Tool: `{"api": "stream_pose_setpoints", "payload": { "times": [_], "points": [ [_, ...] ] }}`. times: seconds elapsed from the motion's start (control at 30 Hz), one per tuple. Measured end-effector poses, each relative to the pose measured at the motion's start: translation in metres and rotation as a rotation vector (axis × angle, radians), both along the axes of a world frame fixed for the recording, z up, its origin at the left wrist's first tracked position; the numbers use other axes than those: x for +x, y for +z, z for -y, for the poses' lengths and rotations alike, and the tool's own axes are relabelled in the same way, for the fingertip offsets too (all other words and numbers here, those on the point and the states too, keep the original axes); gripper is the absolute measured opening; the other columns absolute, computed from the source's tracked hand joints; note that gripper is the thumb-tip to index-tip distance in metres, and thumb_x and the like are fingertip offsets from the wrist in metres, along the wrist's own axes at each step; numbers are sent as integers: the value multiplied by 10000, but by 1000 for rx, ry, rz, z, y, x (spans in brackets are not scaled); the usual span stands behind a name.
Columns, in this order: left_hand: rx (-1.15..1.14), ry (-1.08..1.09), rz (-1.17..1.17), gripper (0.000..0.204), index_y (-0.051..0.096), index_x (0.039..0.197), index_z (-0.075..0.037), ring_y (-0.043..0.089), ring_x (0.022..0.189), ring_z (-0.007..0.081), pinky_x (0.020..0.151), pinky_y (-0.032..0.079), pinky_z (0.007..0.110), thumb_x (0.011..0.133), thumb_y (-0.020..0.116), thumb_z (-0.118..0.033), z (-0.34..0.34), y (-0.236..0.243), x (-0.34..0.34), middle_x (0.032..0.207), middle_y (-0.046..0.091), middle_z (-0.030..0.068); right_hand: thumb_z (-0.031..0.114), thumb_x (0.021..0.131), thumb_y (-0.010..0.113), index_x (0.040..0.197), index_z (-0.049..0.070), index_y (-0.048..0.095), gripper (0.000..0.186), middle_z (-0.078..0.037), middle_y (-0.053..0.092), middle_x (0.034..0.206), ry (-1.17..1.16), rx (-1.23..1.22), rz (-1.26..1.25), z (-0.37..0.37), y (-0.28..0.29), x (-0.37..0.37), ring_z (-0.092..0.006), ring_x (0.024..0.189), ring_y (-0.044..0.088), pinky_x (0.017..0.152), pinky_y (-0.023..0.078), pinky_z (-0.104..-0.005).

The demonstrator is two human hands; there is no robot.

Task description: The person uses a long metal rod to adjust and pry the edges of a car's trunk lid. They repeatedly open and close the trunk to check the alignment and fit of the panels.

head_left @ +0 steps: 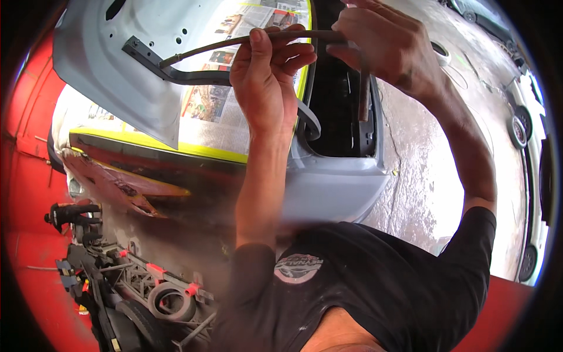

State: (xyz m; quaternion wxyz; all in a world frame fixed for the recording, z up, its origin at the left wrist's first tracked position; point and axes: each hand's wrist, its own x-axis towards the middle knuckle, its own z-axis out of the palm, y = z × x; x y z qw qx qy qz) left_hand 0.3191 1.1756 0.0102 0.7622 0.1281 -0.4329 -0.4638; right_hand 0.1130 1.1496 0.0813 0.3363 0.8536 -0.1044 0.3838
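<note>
A dark, slender rod (226, 44) is lying crosswise in the air above the rear of a grey car, its metal-tipped left end sitting just beside a black hinge arm (202, 77). The left hand (267, 79) is pinching the rod near its middle, between the thumb and the fingers. The right hand (384, 50) is curling at the rod's right end; blur is hiding how firmly it is closing, so I cannot tell. Below that hand, 1 brown strip (365, 97) is hanging; whether it is joining the rod, I cannot tell.

The hinge arm is running along a raised grey panel (138, 88) on the left. Beyond and under it, newspaper (220, 114) is covering part of the car, with yellow tape (214, 154) edging it. To the right, a dark opening (334, 105) is showing in the body.

Farther left, 1 person (73, 216) in dark clothing is staying low by a red wall (35, 117). A tyre (155, 302) is lying among parts at near left. Vehicles are standing at far right.
</note>
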Motion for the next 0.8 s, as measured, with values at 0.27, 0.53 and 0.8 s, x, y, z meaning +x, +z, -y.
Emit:
{"api": "stream_pose_setpoints", "payload": {
  "times": [0.27,0.53,0.8],
  "points": [
    [75,88,-143,267,612,982,-3,732,702,244,628,633,361,1015,607,-268,-3,-5,-12,904,728,185,116,729,819,1114,60,680,413,-114,653,1110,70,423,57,-2,-16,-5,-314,972,681,754,589,-403],
    [64,165,-134,287,616,974,-3,740,698,249,629,642,356,1005,620,-288,-4,-1,-12,897,733,188,19,652,817,1042,-2,642,428,-92,632,964,202,209,62,21,-21,-17,-275,855,661,671,584,-375],
    [80,196,-29,329,609,1007,-2,731,750,275,660,628,365,1001,621,-331,-5,2,-8,936,719,200,61,830,729,899,17,647,116,-94,567,761,273,440,215,24,-31,-9,-283,663,609,567,492,-380]
  ]
}}
